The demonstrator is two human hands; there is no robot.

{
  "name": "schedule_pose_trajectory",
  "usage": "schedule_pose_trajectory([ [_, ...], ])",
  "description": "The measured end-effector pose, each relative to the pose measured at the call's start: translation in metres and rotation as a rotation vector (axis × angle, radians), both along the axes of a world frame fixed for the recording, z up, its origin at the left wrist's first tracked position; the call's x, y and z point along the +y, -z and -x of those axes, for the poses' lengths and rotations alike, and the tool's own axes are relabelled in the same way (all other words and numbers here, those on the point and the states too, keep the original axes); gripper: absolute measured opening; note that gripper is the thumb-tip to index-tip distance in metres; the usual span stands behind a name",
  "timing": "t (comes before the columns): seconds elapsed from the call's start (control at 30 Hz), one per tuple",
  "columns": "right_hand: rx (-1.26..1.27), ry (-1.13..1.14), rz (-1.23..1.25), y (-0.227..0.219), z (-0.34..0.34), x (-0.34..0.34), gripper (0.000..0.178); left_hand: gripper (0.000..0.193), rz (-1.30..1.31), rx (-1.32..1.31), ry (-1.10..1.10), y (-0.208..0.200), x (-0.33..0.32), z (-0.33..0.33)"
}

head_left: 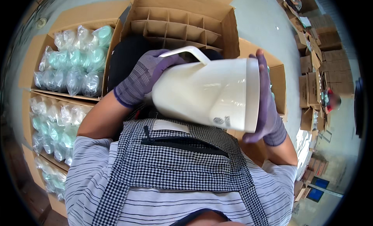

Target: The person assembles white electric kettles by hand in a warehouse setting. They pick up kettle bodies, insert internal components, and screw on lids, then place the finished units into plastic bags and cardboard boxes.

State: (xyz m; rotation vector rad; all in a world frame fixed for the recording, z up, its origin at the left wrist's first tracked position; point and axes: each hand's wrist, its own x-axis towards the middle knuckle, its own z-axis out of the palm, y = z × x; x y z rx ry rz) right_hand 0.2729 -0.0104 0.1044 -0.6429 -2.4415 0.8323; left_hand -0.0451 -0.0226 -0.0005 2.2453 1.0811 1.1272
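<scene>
A cream-white plastic pitcher [202, 95] lies on its side in front of my chest, held between both hands. Its handle [190, 51] points away from me and its wide end faces right. My left hand [153, 72], in a purple-grey knitted glove, grips the narrower end beside the handle; some of its fingers are hidden behind the pitcher. Against the wide end presses my right hand [268, 105], gloved alike, with fingers reaching round the rim. Past the pitcher stands an open carton [229, 31] with cardboard dividers forming several compartments.
At the left, open cartons [110, 66] hold rows of pale green and clear items in plastic bags [75, 59]. Another open carton [278, 76] stands beyond my right hand. Stacked boxes [334, 66] and people sit farther off to the right, on the grey floor [260, 22].
</scene>
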Motion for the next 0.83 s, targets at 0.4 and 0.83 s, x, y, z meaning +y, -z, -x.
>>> schedule_pose_trajectory([
  [0.4, -0.231, -0.046, -0.322, -0.016, 0.033, -0.039, 0.133, 0.031, 0.335, -0.209, 0.225, 0.053, 0.024, -0.01],
  [0.83, -0.259, -0.134, -0.449, -0.025, 0.001, -0.016, 0.058, 0.039, 0.317, -0.096, 0.165, 0.062, 0.023, 0.003],
])
